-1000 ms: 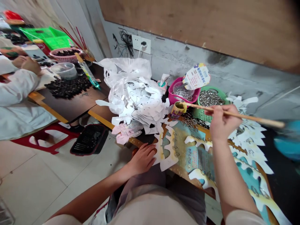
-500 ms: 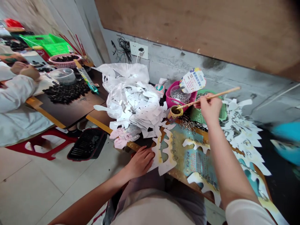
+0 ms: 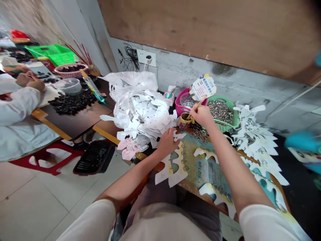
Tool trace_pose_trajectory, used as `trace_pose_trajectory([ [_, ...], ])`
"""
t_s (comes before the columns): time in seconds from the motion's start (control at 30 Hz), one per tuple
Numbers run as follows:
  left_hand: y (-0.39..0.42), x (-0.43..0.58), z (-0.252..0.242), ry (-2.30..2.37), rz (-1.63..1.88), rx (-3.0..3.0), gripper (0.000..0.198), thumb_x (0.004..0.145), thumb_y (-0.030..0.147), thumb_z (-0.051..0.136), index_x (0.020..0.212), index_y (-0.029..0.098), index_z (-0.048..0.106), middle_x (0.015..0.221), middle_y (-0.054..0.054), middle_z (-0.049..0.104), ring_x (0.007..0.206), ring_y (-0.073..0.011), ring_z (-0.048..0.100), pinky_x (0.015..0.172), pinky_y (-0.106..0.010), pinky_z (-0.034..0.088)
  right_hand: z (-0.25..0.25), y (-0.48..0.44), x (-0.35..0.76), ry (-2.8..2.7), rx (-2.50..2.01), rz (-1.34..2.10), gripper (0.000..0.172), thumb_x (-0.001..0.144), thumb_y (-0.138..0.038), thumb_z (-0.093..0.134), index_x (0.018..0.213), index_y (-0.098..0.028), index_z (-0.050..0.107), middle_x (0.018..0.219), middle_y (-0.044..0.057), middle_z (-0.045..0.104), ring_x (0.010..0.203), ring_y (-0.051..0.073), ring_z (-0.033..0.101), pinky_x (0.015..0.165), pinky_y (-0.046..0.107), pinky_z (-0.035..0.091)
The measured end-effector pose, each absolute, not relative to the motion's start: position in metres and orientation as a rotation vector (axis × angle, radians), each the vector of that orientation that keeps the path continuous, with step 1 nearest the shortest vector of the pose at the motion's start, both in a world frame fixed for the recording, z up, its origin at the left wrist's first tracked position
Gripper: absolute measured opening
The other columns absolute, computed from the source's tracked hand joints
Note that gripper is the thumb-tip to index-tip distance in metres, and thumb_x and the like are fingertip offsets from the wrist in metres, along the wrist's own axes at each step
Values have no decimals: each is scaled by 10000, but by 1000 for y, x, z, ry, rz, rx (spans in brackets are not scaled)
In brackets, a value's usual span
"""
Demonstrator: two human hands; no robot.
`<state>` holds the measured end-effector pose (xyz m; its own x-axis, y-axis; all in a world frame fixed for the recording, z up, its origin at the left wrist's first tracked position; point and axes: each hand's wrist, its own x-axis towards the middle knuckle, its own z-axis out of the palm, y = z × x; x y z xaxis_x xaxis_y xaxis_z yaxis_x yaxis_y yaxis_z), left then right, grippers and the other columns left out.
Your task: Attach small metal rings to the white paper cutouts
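Observation:
My right hand (image 3: 201, 115) is closed around a light wooden stick (image 3: 197, 106). The stick's lower end goes down into a small patterned pot (image 3: 184, 121) with a yellowish rim, so its tip is hidden. My left hand (image 3: 169, 143) reaches to the far end of the white cut-out strips (image 3: 178, 165), beside the scrap pile. Its fingers look loosely bent and apart, with nothing visible in them. Metal clips or rings line the strips' scalloped edge, which has yellowish stains. More scalloped pieces (image 3: 206, 153) lie on the stained board (image 3: 192, 160).
Behind the pot stand a pink basket (image 3: 178, 106) and a green basket (image 3: 235, 118) full of small metal pieces. White paper scraps (image 3: 150, 112) are heaped to the left, finished-looking stacks of strips (image 3: 258, 140) to the right. At left, a co-worker's hands (image 3: 30, 80) are near black pieces (image 3: 72, 102).
My right hand has moved left and down with the stick, which now stands steeper in the pot. My left hand has slid forward from the strips' near part to their far end.

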<state>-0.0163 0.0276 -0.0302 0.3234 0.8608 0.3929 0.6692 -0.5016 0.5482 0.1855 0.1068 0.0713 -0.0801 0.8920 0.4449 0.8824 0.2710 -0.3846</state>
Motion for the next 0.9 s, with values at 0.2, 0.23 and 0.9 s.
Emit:
trace_pose_trajectory([
  [0.2, 95, 47, -29, 1512, 1037, 2051, 565, 763, 246, 730, 1215, 162, 400, 1135, -149, 608, 1081, -297, 608, 863, -394, 495, 88, 119, 178, -1923, -1635, 32, 172, 815, -251, 531, 665, -187, 587, 595, 52, 665, 659, 230, 670, 694, 320, 513],
  [0.23, 100, 50, -29, 1510, 1046, 2047, 527, 782, 223, 701, 1209, 164, 398, 1123, -148, 615, 1072, -292, 613, 861, -394, 494, 93, 115, 184, -1849, -1604, 5, 174, 824, -258, 524, 678, -188, 587, 594, 49, 664, 653, 233, 674, 696, 332, 522],
  [0.9, 106, 18, -30, 1211, 947, 2152, 609, 766, 157, 678, 1298, 151, 383, 1233, -182, 580, 1085, -297, 625, 880, -438, 530, 53, -50, 267, -1063, -970, 1073, 93, 739, -291, 679, 741, -199, 675, 629, 36, 701, 436, 127, 601, 379, 203, 480],
])
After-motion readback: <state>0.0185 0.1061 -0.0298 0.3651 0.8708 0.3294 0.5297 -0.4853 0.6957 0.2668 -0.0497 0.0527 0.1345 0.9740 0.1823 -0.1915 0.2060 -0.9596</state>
